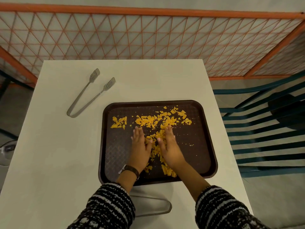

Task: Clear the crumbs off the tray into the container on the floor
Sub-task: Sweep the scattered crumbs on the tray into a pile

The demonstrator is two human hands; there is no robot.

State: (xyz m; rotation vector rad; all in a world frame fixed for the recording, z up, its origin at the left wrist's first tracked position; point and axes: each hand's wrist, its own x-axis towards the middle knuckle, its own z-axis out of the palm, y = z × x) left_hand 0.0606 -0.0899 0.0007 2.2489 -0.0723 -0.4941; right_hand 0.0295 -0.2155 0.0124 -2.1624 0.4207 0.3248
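Observation:
A dark brown tray lies on the white table. Yellow crumbs are scattered across its far half, with a small separate heap at the far left and a strip running toward me between my hands. My left hand rests flat on the tray, fingers straight, just left of that strip. My right hand lies flat on the tray just right of it, fingers straight and touching crumbs. No container on the floor can be made out for certain.
Metal tongs lie on the table at the far left. A second pair of tongs lies near the table's front edge, partly under my sleeves. A blue slatted chair stands to the right. An orange mesh fence runs behind.

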